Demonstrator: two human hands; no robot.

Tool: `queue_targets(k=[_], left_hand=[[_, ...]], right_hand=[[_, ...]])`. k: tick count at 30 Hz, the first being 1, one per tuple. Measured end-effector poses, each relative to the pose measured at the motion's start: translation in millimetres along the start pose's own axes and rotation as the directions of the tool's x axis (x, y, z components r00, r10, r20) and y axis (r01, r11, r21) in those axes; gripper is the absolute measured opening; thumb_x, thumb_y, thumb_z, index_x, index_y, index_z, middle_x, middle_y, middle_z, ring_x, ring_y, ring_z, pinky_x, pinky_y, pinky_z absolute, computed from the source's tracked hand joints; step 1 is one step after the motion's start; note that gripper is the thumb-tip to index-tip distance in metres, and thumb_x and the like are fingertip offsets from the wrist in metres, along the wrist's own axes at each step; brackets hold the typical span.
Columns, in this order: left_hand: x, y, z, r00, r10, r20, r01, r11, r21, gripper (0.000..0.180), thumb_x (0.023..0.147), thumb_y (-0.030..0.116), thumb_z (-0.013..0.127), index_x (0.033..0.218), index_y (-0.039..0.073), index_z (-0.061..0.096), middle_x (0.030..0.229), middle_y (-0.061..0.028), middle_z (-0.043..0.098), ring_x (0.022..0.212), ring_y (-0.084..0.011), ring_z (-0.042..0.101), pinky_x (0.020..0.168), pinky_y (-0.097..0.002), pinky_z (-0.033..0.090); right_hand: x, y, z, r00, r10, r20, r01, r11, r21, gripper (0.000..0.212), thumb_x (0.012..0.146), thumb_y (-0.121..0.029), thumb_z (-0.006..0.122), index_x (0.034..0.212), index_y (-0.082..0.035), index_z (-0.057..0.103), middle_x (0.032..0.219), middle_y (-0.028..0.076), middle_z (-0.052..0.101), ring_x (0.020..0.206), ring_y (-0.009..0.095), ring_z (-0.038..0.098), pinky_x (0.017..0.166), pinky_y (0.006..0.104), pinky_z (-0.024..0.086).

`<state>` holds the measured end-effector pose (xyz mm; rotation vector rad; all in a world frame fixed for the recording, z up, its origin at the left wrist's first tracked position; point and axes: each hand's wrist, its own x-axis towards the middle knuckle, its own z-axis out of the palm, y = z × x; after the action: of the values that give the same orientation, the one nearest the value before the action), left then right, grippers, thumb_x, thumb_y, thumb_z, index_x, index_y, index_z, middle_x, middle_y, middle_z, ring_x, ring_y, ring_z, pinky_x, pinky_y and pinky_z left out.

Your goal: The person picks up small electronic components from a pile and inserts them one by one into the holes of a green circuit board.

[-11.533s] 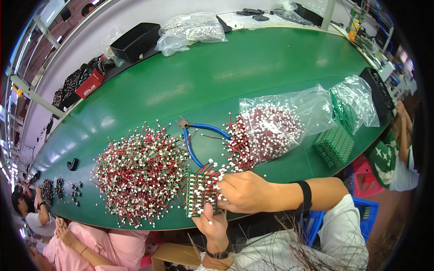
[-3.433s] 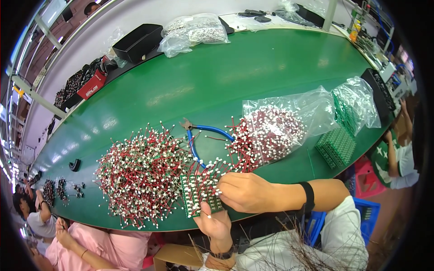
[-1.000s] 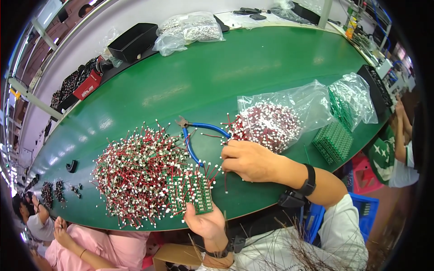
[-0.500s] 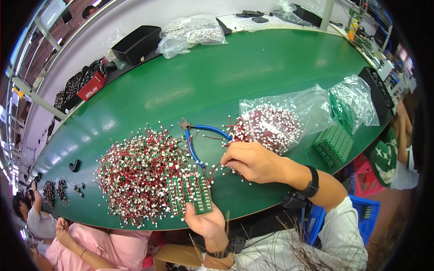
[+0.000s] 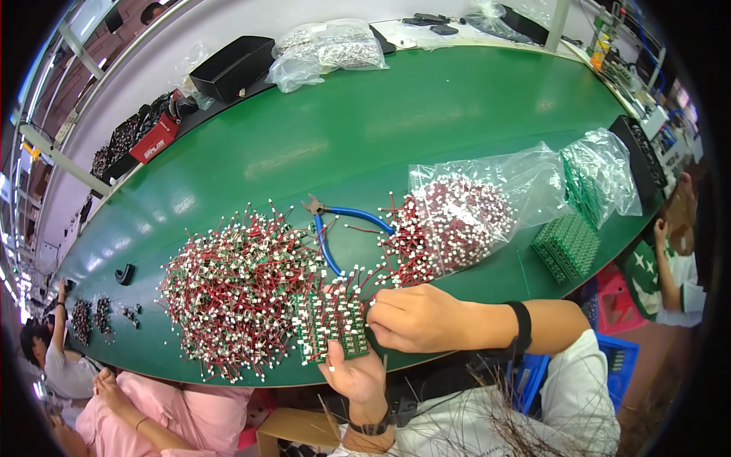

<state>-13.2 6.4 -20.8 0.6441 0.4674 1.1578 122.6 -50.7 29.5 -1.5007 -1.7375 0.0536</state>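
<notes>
My left hand (image 5: pixel 356 376) holds a green circuit board panel (image 5: pixel 329 329) from below, its thumb over the near edge. Rows of white connectors and short red wires cover the panel. At its right edge my right hand (image 5: pixel 420 316) is closed in a pinch, and the fingers hide whatever is between them. Just left of the panel lies a large heap of small boards with red wires (image 5: pixel 232 293). Beyond the panel, blue-handled cutting pliers (image 5: pixel 327 238) rest with their jaws apart. A clear bag (image 5: pixel 464 221) to the right spills red wires with white connectors.
Stacked green panels (image 5: pixel 566 247) stand on the green table (image 5: pixel 365 114) at the right, by another clear bag (image 5: pixel 609 171). A black tray (image 5: pixel 232 70) and a filled bag (image 5: pixel 331 52) line the back. A co-worker in pink (image 5: pixel 164 411) sits at my left.
My right hand has come down toward me, from near the wire bag to the panel's right edge. The panel in my left hand has shifted slightly right.
</notes>
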Motion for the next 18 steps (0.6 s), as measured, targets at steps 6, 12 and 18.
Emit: queue_targets(k=[6, 12, 18], left_hand=[[0.0, 0.6, 6.6, 0.996, 0.048, 0.072, -0.054, 0.995, 0.082, 0.043, 0.097, 0.019, 0.043, 0.132, -0.005, 0.046, 0.13, -0.0174, 0.055, 0.116, -0.0292, 0.056, 0.101, -0.0451, 0.043], [-2.4, 1.9, 7.0, 0.987, 0.097, 0.125, -0.106, 0.992, 0.067, 0.042, 0.096, 0.012, 0.042, 0.135, -0.005, 0.043, 0.132, -0.018, 0.053, 0.119, -0.0291, 0.053, 0.102, -0.0444, 0.043], [-1.5, 3.6, 7.7, 0.987, 0.077, 0.14, -0.09, 0.992, 0.085, 0.042, 0.097, 0.013, 0.042, 0.136, -0.005, 0.042, 0.132, -0.018, 0.053, 0.12, -0.0293, 0.053, 0.102, -0.0446, 0.042]], right_hand=[[-1.8, 4.6, 9.8, 0.999, 0.038, 0.014, -0.038, 0.999, -0.031, 0.014, 0.078, -0.009, 0.067, 0.079, -0.005, 0.054, 0.07, 0.007, 0.05, 0.058, 0.024, 0.058, 0.051, 0.035, 0.049], [-2.2, 3.7, 10.3, 0.999, 0.047, 0.025, -0.047, 0.998, -0.035, 0.014, 0.077, -0.009, 0.067, 0.079, -0.004, 0.054, 0.07, 0.007, 0.05, 0.059, 0.025, 0.058, 0.053, 0.0354, 0.05], [-2.4, 3.4, 10.8, 0.999, 0.04, 0.024, -0.039, 0.999, -0.01, 0.016, 0.076, -0.009, 0.068, 0.08, -0.004, 0.053, 0.07, 0.008, 0.05, 0.059, 0.026, 0.058, 0.053, 0.036, 0.05]])
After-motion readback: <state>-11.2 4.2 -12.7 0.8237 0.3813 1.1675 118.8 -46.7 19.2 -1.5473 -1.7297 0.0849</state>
